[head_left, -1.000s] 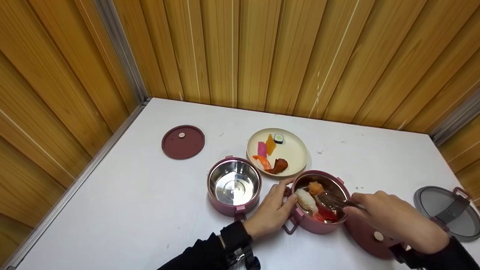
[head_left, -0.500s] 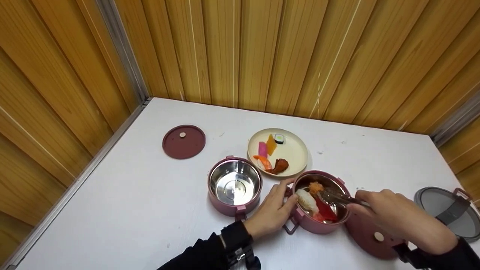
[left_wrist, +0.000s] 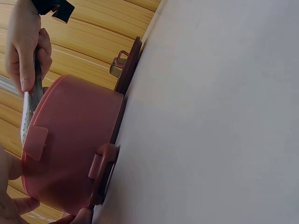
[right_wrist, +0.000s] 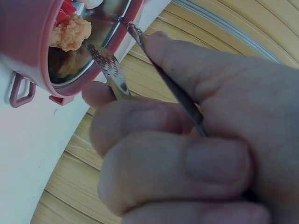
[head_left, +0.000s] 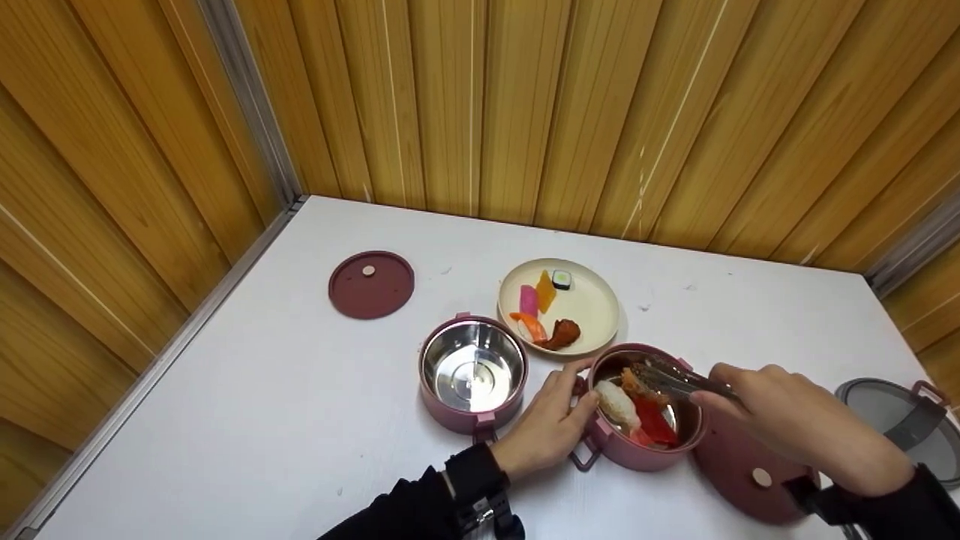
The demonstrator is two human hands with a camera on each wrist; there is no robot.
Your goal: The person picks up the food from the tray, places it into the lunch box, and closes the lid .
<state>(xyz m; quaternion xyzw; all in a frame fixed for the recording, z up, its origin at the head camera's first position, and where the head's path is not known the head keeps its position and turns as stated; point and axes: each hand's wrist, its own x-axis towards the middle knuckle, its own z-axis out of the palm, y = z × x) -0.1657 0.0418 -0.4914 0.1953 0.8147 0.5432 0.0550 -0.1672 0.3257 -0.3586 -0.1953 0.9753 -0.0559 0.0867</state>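
A pink round lunch box [head_left: 646, 457] with a steel lining stands at the right of centre. My left hand [head_left: 551, 420] holds its left side, thumb at the rim and fingers along the wall. My right hand [head_left: 795, 420] grips metal tongs [head_left: 679, 382], whose tips reach into this box. In the right wrist view the tongs' arms stand apart, close to a crumbed fried piece [right_wrist: 72, 32]. Beside that piece lie a white-topped sushi [head_left: 616, 403] and a red slice [head_left: 654, 421]. The tongs partly cover the fried piece in the head view.
A second steel-lined lunch box [head_left: 474, 375] stands to the left. Behind it, a cream plate [head_left: 596, 315] bears a drumstick [head_left: 564, 334] and several sushi pieces. Maroon lids [head_left: 371, 285] [head_left: 750, 465] lie at left and right; a grey lid [head_left: 889, 412] lies far right.
The tongs have shifted up and back inside the box, uncovering more of the red slice. The fried piece has turned and shifted slightly. The left hand stays on the box.
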